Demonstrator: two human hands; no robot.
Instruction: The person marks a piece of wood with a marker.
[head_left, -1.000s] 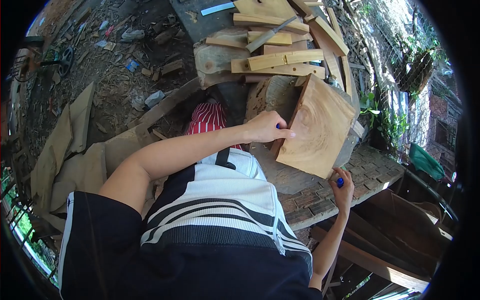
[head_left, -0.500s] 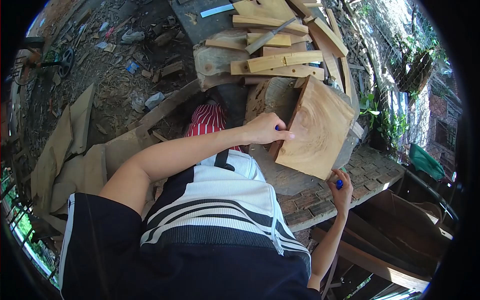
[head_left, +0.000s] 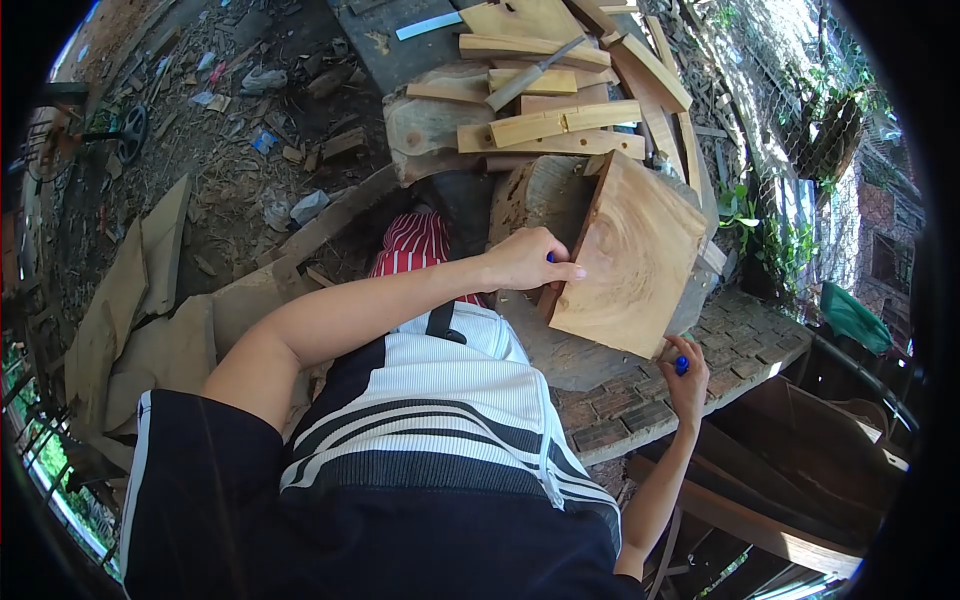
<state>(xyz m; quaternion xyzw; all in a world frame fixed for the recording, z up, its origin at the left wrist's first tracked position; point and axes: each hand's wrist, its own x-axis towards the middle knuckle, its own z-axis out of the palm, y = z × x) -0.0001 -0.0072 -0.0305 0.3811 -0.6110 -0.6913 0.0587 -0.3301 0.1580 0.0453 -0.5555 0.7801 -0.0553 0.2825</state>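
My left hand (head_left: 525,262) is closed on the left edge of a thick, square-cut wooden board (head_left: 635,260), thumb lying on its upper face. A small blue thing (head_left: 551,257) shows between the fingers of that hand. At the board's near right corner, my right hand (head_left: 688,382) is closed with its fingertips right at the edge. Out of its curled fingers sticks the rounded blue end of a pen (head_left: 682,365); the rest is hidden. The board is tilted, leaning over a wooden block (head_left: 540,195), with swirling grain on its face.
Beyond the board lie several wood strips (head_left: 560,123) and a chisel (head_left: 530,78). A brick-patterned ledge (head_left: 745,335) runs along the right, near a green cloth (head_left: 855,318). Loose planks (head_left: 165,330) lean at the left; litter covers the ground behind.
The view has shifted very slightly. Both hands keep their places at the board, the right hand's fingers moving only a touch at the corner.
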